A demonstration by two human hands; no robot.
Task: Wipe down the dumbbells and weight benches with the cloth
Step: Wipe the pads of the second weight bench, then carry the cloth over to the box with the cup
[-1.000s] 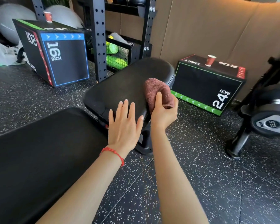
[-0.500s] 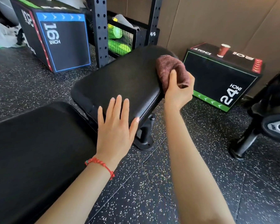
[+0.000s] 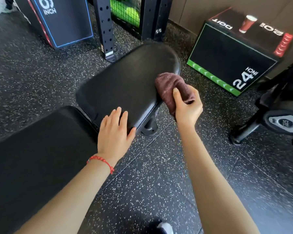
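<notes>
Cloth (image 3: pixel 172 88) is gripped by the right hand (image 3: pixel 187 108) against the bench seat's (image 3: pixel 125 85) edge; left hand (image 3: pixel 115 130) is laid flat, fingers straight.

speckled rubber floor (image 3: pixel 159 174), tan wall (image 3: pixel 210 9) — daylit

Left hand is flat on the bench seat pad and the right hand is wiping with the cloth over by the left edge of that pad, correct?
Not quite. The head view shows the right hand holding the cloth at the right edge of the seat pad, not the left. The rest holds: the left hand lies flat on the pad's near end.
</notes>
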